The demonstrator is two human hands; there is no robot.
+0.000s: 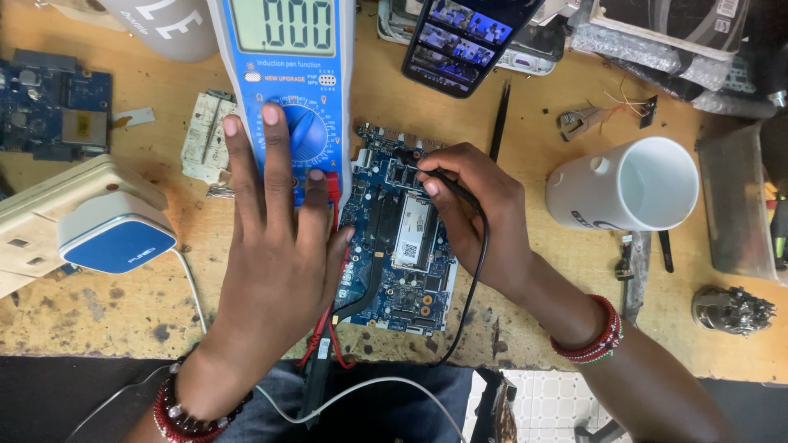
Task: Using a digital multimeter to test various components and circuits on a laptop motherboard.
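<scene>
Head view looks straight down at a worn wooden bench (98,303). Left hand (275,246) lies flat with its fingers spread wide over the lower part of a blue meter (283,74), the fingertips resting around its round dial (308,131); it grips nothing. Right hand (476,209) is closed narrowly around a thin black probe (447,182), whose tip touches the top of a blue circuit board (402,246). That board lies at the middle of the bench, just beside the meter at its 4 o'clock, between the two hands. A black lead (476,271) runs down from the probe past the wrist, and red leads (324,328) trail from under the left palm. From the board, a white mug (632,184) lies on its side at 3 o'clock, a phone (464,41) with a lit screen sits at 1 o'clock, and a white and blue charger (115,234) rests on a cream power strip (33,221) at 9 o'clock. Another blue board (45,102) lies at 10 o'clock. Both wrists wear red bead bracelets (591,340).
</scene>
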